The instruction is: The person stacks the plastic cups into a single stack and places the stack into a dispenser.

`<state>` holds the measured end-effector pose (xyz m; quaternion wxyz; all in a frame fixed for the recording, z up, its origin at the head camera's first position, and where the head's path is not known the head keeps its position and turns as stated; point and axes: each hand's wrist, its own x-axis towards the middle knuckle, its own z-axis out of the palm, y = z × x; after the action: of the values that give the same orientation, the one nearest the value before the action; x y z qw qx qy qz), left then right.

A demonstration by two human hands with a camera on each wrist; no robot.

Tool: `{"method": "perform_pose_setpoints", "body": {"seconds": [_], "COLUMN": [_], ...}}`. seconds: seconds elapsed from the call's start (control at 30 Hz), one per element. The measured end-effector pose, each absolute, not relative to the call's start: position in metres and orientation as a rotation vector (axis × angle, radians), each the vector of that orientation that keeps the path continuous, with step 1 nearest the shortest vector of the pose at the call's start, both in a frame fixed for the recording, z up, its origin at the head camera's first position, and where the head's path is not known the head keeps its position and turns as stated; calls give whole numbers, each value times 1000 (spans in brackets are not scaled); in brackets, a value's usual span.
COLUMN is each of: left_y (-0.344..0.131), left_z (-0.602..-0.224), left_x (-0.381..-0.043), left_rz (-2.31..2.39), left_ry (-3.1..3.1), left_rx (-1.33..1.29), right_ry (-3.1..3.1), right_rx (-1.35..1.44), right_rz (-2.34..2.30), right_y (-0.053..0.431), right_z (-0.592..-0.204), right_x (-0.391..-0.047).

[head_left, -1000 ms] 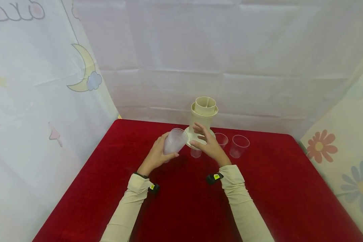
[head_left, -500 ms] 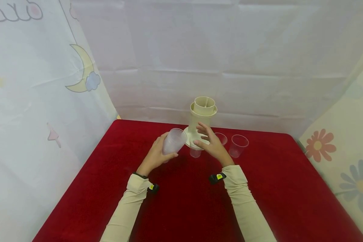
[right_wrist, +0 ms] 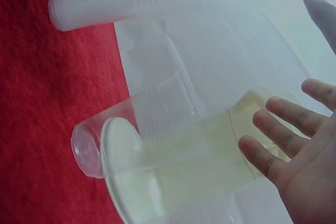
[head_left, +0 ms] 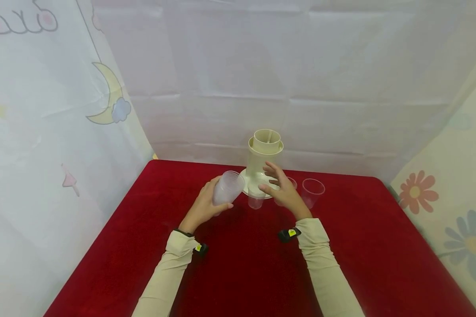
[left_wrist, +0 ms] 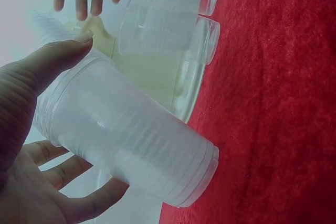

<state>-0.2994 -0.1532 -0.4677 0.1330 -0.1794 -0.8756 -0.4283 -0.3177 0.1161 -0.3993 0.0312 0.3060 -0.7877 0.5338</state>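
In the head view my left hand (head_left: 201, 206) holds a nested stack of clear plastic cups (head_left: 228, 187), tilted with the rims up and to the right. The left wrist view shows the thumb across the rims of the stack (left_wrist: 131, 129) and the fingers around its far side. My right hand (head_left: 284, 193) hovers with spread fingers, holding nothing. One clear cup (head_left: 255, 202) stands upright between my hands, in front of a cream cylindrical holder (head_left: 263, 160) with a round base. In the right wrist view that cup (right_wrist: 139, 129) overlaps the holder, apart from my fingers.
To the right of my right hand stands another clear cup (head_left: 312, 193), and one more cup (head_left: 292, 182) is partly hidden behind the hand. Red cloth (head_left: 238, 264) covers the table. A pale curtain (head_left: 222, 88) hangs right behind the table's back edge.
My right hand has drifted a little to the right, away from the single cup, fingers still spread. My left hand and its stack have stayed nearly in place.
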Motion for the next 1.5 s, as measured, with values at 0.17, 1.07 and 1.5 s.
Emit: {"method": "perform_pose_setpoints", "body": {"seconds": [0.17, 1.07, 1.5], "left_y": [-154, -152, -151], "left_z": [-468, -464, -466], "left_x": [-300, -301, -299], "left_rz": [-1230, -1218, -1214], "left_ry": [-2535, -2546, -2544], "left_rx": [-541, -519, -511], "right_ry": [-2428, -2440, -2464], "right_rx": [922, 820, 760], "right_rz": [1635, 1613, 1596], "right_y": [121, 149, 163], "right_z": [-397, -392, -393], "right_x": [-317, -320, -320]}}
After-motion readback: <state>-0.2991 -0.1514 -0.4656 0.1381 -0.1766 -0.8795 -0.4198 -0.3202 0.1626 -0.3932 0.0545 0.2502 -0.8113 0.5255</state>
